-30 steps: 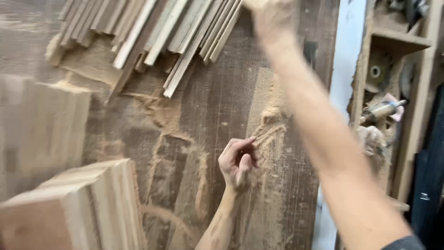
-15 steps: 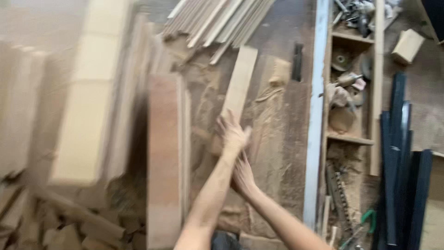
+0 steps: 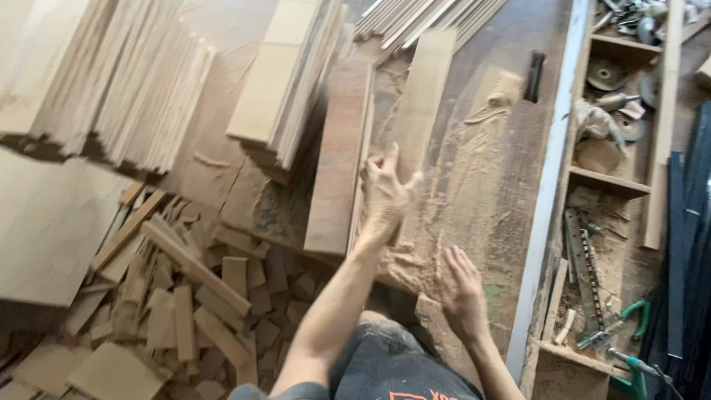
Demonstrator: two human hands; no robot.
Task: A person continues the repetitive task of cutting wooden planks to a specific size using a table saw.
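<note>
— Where did the hands sit on the sawdust-strewn wooden workbench (image 3: 481,170)?

— The left hand (image 3: 385,194) lay on the near end of a long flat pale wood board (image 3: 421,96), which ran toward twelve o'clock. The right hand (image 3: 463,292) rested flat on the bench at five o'clock from the left.

— And around them?

— A tall stack of thin wood panels (image 3: 285,81) stood at ten o'clock of the left hand, a heap of short wood offcuts (image 3: 185,296) lay at eight o'clock, below the bench. At three o'clock, beyond the bench edge, stood a wooden shelf unit with tools (image 3: 607,178).
</note>
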